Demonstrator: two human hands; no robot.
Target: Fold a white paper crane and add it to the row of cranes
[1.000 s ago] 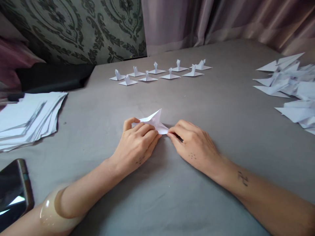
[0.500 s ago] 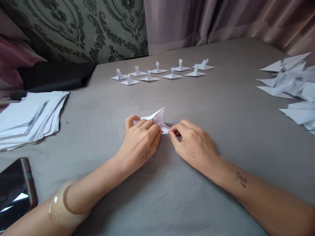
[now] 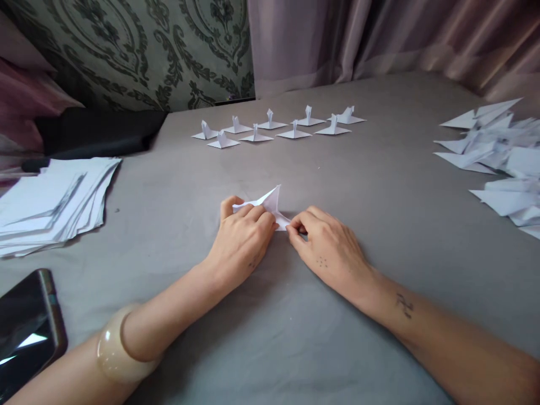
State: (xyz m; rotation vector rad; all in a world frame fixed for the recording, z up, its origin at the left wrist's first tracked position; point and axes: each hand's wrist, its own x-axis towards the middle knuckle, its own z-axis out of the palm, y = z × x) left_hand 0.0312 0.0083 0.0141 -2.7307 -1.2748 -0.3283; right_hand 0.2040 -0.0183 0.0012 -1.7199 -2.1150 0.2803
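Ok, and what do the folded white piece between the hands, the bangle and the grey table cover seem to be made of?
The folded white piece looks like plain matte paper: thin edges, sharp creases.
The bangle is hard-looking and glossy, with bright highlights; plastic or polished stone, the look leaves it open.
The grey table cover is probably matte cloth, given its faint, soft wrinkles.

No words, brands or numbers can be read. Just behind the grip, a cluster of dark dots marks the back of the right hand, and other dots mark the left hand. Farther back, the right forearm bears a blurred, angular sign.
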